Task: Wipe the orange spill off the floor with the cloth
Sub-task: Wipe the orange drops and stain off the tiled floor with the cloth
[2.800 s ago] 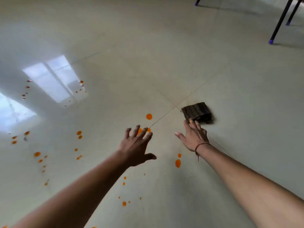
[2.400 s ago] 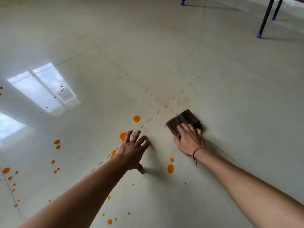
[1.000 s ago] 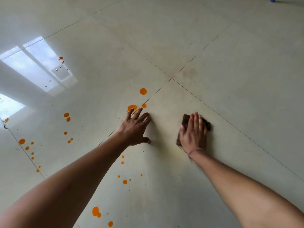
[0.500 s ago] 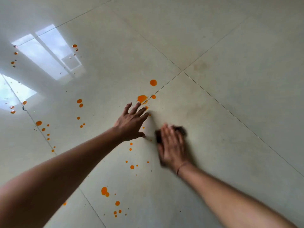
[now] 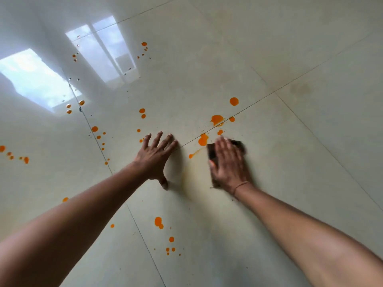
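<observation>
Orange spill drops (image 5: 217, 119) dot the glossy pale tile floor, with the biggest blots just beyond my hands and smaller ones spread to the left and near me. My right hand (image 5: 228, 164) lies flat on a dark brown cloth (image 5: 211, 152) and presses it to the floor; only the cloth's edges show around the fingers. An orange blot (image 5: 202, 140) sits right at the cloth's far left corner. A faint yellowish smear (image 5: 189, 177) marks the tile between my hands. My left hand (image 5: 155, 156) rests flat on the floor with fingers spread, holding nothing.
Dark grout lines (image 5: 132, 216) cross the tiles. Bright window reflections (image 5: 37, 79) glare on the floor at the upper left. More orange drops (image 5: 158, 222) lie close to me between my forearms, and others (image 5: 24, 159) trail off to the far left.
My right hand has slid the cloth away from me and to the right, up to the large blots, leaving a faint smear. My left hand stays planted. The view has shifted.
</observation>
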A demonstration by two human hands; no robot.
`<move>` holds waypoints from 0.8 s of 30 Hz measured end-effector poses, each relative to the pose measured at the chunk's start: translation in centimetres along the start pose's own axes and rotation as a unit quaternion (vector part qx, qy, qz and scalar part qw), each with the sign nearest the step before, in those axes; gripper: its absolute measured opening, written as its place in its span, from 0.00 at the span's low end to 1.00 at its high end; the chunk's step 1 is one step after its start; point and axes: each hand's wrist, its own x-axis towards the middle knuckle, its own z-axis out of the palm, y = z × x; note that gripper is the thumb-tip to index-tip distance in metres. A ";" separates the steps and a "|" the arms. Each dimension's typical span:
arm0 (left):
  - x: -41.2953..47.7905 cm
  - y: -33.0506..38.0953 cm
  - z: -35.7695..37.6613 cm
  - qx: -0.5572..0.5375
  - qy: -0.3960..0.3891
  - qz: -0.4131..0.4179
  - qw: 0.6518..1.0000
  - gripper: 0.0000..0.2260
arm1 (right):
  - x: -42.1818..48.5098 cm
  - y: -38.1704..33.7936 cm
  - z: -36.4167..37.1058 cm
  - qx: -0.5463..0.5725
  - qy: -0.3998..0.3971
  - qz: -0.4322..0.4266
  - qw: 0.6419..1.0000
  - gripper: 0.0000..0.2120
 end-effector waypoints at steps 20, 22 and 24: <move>0.5 -0.9 0.8 -0.007 0.022 0.014 1.000 0.70 | 6.8 -0.3 0.0 0.045 -0.026 -0.018 0.998 0.29; 0.5 -1.0 0.7 -0.009 0.027 0.018 0.999 0.70 | 6.3 -2.4 0.7 0.068 -0.009 0.087 0.994 0.31; 0.2 -1.1 0.6 -0.011 0.024 0.013 1.000 0.70 | 0.0 -4.3 2.4 0.050 -0.074 -0.133 0.987 0.32</move>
